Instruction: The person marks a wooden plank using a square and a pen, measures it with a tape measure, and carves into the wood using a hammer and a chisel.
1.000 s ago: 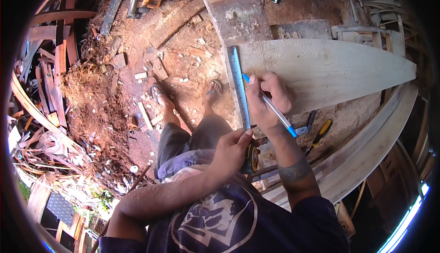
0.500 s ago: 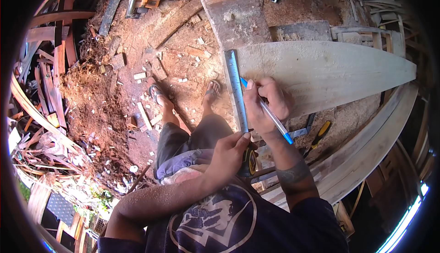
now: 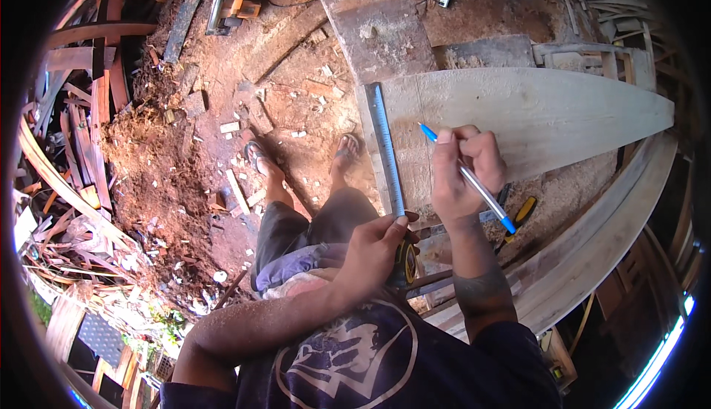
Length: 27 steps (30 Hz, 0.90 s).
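Observation:
My right hand [image 3: 466, 168] is closed round a blue-and-silver pen [image 3: 489, 201], its tip over the pale tapered board [image 3: 548, 120], a little right of the extended tape blade [image 3: 387, 150]. The blade lies along the board's near-left end. My left hand [image 3: 374, 253] grips the black-and-yellow tape measure [image 3: 406, 264], its thumb at the blade's lower end. A faint line runs across the board right of the blade. A yellow-and-black handled tool [image 3: 523, 213] lies below the board, partly hidden by my right hand and pen.
My sandaled feet stand left of the board. Scrap strips [image 3: 89, 135] pile at the left, with sawdust and offcuts on the ground. Tools [image 3: 233, 9] lie at the top. A long curved plank [image 3: 592, 246] runs along the right, beside a weathered board [image 3: 370, 24] above.
My right hand and pen have moved rightward, away from the tape blade. My left hand, still on the tape measure, has shifted only slightly.

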Each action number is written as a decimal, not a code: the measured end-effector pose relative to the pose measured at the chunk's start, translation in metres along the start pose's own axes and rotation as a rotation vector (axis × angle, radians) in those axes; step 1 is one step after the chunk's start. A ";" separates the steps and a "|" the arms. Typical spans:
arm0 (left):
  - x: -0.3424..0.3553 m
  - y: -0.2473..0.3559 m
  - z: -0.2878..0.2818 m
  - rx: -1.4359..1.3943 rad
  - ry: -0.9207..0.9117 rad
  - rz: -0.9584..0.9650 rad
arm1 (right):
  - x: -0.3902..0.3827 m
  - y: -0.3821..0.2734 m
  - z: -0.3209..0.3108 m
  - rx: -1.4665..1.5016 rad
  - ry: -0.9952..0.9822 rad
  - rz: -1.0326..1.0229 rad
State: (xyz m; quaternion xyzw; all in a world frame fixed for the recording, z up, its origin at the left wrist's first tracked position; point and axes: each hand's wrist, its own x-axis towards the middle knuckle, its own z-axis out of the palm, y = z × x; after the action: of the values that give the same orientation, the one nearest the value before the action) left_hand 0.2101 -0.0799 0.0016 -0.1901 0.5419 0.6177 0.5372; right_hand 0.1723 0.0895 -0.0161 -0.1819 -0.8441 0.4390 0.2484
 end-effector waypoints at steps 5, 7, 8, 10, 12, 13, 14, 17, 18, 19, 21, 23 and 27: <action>0.006 0.010 0.005 0.108 -0.115 -0.036 | 0.004 0.001 -0.006 -0.058 -0.095 -0.051; 0.006 0.008 0.009 0.163 -0.113 0.010 | 0.001 0.002 -0.005 -0.050 -0.093 -0.034; 0.008 0.008 0.014 0.091 -0.075 0.014 | -0.001 0.002 -0.004 -0.043 -0.095 -0.021; 0.011 0.008 0.017 0.022 -0.044 0.016 | -0.001 0.002 -0.004 -0.064 -0.089 -0.043; 0.012 0.010 0.018 -0.007 -0.048 -0.080 | -0.001 0.003 -0.001 -0.084 -0.084 -0.064; 0.013 0.008 0.017 -0.004 -0.049 -0.083 | 0.000 0.004 0.001 -0.091 -0.079 -0.091; 0.014 0.005 0.016 0.016 -0.045 -0.072 | 0.001 0.004 0.003 -0.099 -0.074 -0.117; 0.014 0.005 0.017 0.024 -0.035 -0.071 | -0.001 0.005 0.003 -0.109 -0.070 -0.110; 0.014 0.006 0.017 0.010 -0.026 -0.084 | -0.001 0.005 0.003 -0.108 -0.064 -0.116; 0.014 0.005 0.017 0.011 -0.025 -0.084 | -0.001 0.005 0.003 -0.107 -0.063 -0.116; 0.013 0.004 0.018 -0.023 -0.017 -0.084 | -0.002 0.005 0.004 -0.125 -0.063 -0.104; 0.012 0.006 0.018 -0.024 -0.021 -0.087 | -0.002 0.007 0.004 -0.147 -0.065 -0.123; 0.013 0.009 0.018 -0.009 -0.029 -0.090 | -0.002 0.009 0.004 -0.192 -0.070 -0.150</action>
State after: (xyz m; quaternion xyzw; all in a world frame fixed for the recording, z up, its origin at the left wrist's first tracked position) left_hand 0.2041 -0.0571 0.0010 -0.2075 0.5222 0.5981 0.5715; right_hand 0.1725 0.0905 -0.0265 -0.1259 -0.9016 0.3425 0.2322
